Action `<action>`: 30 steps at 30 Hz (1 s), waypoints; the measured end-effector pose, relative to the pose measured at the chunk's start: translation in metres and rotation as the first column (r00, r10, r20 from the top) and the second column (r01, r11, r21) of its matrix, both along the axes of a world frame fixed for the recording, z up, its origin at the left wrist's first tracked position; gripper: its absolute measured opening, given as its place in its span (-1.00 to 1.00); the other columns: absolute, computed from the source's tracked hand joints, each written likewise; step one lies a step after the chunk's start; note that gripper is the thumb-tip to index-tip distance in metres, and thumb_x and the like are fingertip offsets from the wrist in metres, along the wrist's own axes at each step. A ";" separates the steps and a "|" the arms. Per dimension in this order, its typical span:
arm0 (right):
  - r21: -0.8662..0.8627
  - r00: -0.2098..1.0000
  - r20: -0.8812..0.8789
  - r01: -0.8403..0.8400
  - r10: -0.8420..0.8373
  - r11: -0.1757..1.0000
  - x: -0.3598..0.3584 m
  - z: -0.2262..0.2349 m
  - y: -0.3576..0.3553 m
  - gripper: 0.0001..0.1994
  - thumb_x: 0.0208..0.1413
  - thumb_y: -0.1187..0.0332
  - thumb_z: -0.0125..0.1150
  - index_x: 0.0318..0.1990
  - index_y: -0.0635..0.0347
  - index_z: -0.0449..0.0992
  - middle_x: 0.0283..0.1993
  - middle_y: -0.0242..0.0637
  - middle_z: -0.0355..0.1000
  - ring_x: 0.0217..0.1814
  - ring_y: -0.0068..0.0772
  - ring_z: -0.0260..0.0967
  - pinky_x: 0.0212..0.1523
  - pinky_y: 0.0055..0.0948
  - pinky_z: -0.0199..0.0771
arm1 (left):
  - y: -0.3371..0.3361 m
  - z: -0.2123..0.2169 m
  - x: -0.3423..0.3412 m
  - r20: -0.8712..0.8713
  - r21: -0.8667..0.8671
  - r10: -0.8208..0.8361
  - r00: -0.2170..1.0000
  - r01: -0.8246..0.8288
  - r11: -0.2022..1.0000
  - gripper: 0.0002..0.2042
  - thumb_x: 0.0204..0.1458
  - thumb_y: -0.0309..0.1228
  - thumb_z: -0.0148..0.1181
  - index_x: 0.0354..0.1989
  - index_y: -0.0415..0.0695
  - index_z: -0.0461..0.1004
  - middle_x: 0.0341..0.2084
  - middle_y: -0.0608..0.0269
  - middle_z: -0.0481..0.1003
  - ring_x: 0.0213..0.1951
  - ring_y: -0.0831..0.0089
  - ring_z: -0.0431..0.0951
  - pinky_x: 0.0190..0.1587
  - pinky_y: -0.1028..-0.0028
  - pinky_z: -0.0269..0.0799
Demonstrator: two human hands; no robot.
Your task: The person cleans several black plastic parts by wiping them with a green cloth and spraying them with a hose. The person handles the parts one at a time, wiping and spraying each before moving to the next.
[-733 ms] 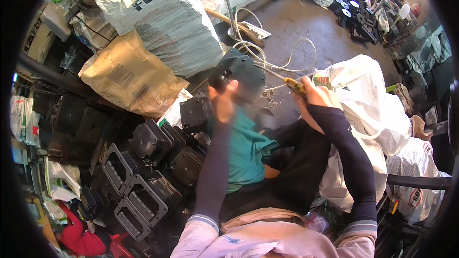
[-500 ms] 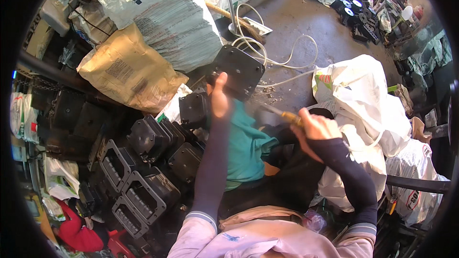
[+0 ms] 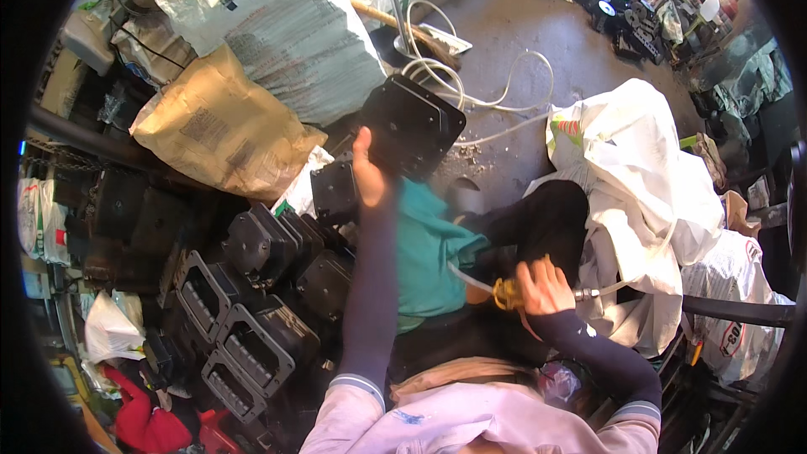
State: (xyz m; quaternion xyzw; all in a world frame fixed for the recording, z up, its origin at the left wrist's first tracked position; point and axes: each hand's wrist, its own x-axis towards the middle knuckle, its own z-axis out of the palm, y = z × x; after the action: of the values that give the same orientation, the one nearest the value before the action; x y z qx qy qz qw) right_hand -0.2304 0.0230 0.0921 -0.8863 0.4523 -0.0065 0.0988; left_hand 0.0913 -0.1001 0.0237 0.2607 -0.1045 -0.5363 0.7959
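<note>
Since the earlier frames the right hand has been drawn down and back toward the body, away from the black panel, and the yellow-handled tool has been carried with it. The left hand has been kept raised at the panel's near edge.

The black panel is held up at a tilt over the concrete floor, beyond a teal cloth laid across the lap. The left hand is closed on the panel's lower left edge, with the thumb seen against its dark face. The right hand is closed around the yellow handle of the tool, well below and to the right of the panel; a thin white hose appears to be attached to the tool. How the tool ends cannot be told.

To the left of the panel, stacked black housings are piled close together. Above and to the left of the panel lie a brown paper sack and a large grey sack. Behind the panel, coiled white cable is spread on the floor. To the right of the panel a white bag is heaped.

The step in hand is judged to be a pause between passes of work on the panel, with the tool withdrawn. For the next move, the panel would need to be held steady by the left hand and the tool brought back up to its face without the hose being snagged on the cloth
</note>
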 end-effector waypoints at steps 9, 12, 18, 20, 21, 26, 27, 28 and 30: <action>0.423 0.999 0.026 -0.045 0.037 0.905 -0.035 -0.010 -0.028 -0.41 -0.15 0.01 0.45 -0.02 0.13 0.42 -0.21 -0.01 0.47 -0.16 0.05 0.48 -0.09 -0.06 0.46 | 0.028 -0.021 0.012 -0.172 -0.312 -0.308 0.936 0.244 0.918 -0.50 0.25 0.01 0.01 0.10 -0.19 0.45 -0.07 0.10 0.56 -0.13 0.22 0.60 -0.09 0.25 0.57; 0.311 0.999 0.033 0.009 -0.020 0.951 0.003 -0.074 -0.076 -0.54 0.01 0.18 0.33 0.01 0.18 0.36 -0.26 -0.01 0.48 -0.19 0.08 0.50 -0.22 -0.02 0.49 | 0.044 -0.027 0.013 -0.198 -0.332 -0.303 0.932 0.227 0.916 -0.50 0.28 0.02 -0.06 0.15 -0.15 0.44 -0.06 0.10 0.56 -0.11 0.21 0.59 -0.11 0.26 0.56; 0.591 0.994 -0.073 -0.026 0.085 0.806 0.054 -0.190 -0.121 -0.71 0.02 0.30 0.20 -0.09 0.17 0.55 -0.09 0.04 0.55 -0.08 0.07 0.54 -0.13 -0.07 0.55 | 0.076 -0.014 0.014 -0.110 -0.279 -0.141 0.984 0.105 0.955 -0.44 0.30 0.04 -0.11 0.24 -0.18 0.34 0.02 0.08 0.51 -0.02 0.20 0.54 0.05 0.27 0.47; 0.610 0.999 0.040 -0.045 0.027 0.791 0.055 -0.189 -0.126 -0.71 0.04 0.27 0.18 -0.11 0.16 0.59 -0.05 0.06 0.54 -0.07 0.11 0.54 -0.10 -0.07 0.55 | 0.092 -0.007 0.012 -0.094 -0.159 -0.091 0.991 0.075 0.984 -0.42 0.25 0.04 -0.02 0.23 -0.21 0.32 0.04 0.08 0.48 0.01 0.21 0.53 0.07 0.23 0.47; 0.594 0.999 -0.031 0.030 -0.014 0.804 0.059 -0.180 -0.133 -0.68 0.09 0.31 0.15 -0.01 0.22 0.54 -0.06 -0.05 0.57 -0.07 -0.06 0.55 -0.06 -0.18 0.53 | 0.099 -0.004 0.013 -0.054 -0.099 -0.065 0.996 0.059 0.993 -0.43 0.24 0.02 0.02 0.21 -0.22 0.32 0.02 0.07 0.48 -0.01 0.20 0.53 0.06 0.21 0.48; 0.759 0.365 0.647 -0.392 -0.669 0.520 0.049 -0.060 -0.126 -0.65 0.26 0.34 0.05 0.13 0.32 0.41 0.09 -0.19 0.46 0.08 -0.46 0.40 0.10 -0.44 0.38 | 0.131 -0.009 0.025 0.110 0.029 -0.167 0.980 0.165 0.986 -0.39 0.21 0.02 0.07 0.22 -0.28 0.33 0.10 0.05 0.45 0.07 0.24 0.49 0.18 0.28 0.38; 0.744 0.353 0.665 -0.387 -0.658 0.544 0.047 -0.034 -0.124 -0.64 0.28 0.31 0.07 0.14 0.32 0.40 0.16 -0.17 0.42 0.12 -0.47 0.38 0.13 -0.45 0.36 | 0.137 -0.013 0.029 0.048 0.036 -0.206 0.977 0.204 0.978 -0.42 0.18 -0.05 0.13 0.20 -0.29 0.34 0.07 0.05 0.47 0.06 0.25 0.50 0.18 0.28 0.38; 0.674 0.239 0.715 -0.485 -0.657 0.558 0.050 -0.013 -0.120 -0.63 0.27 0.27 0.13 0.13 0.31 0.40 0.23 -0.12 0.37 0.16 -0.43 0.38 0.16 -0.41 0.36 | 0.142 -0.016 0.031 0.099 0.074 -0.209 0.973 0.202 0.977 -0.42 0.17 -0.06 0.15 0.20 -0.29 0.34 0.06 0.06 0.47 0.06 0.26 0.50 0.17 0.29 0.39; 0.555 0.093 0.783 -0.550 -0.615 0.624 0.061 0.015 -0.106 -0.62 0.24 0.24 0.21 0.09 0.30 0.41 0.31 -0.06 0.28 0.22 -0.36 0.36 0.20 -0.34 0.35 | 0.146 -0.020 0.034 0.165 0.067 -0.258 0.952 0.250 0.966 -0.42 0.15 -0.10 0.18 0.20 -0.29 0.33 0.04 0.07 0.48 0.06 0.26 0.50 0.16 0.30 0.40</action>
State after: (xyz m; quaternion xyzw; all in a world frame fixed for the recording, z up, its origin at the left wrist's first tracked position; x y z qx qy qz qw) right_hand -0.1695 -0.0830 0.1075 -0.4715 0.2314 -0.4072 0.7472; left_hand 0.1255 0.0460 0.0034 0.3085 -0.1933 -0.6120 0.7021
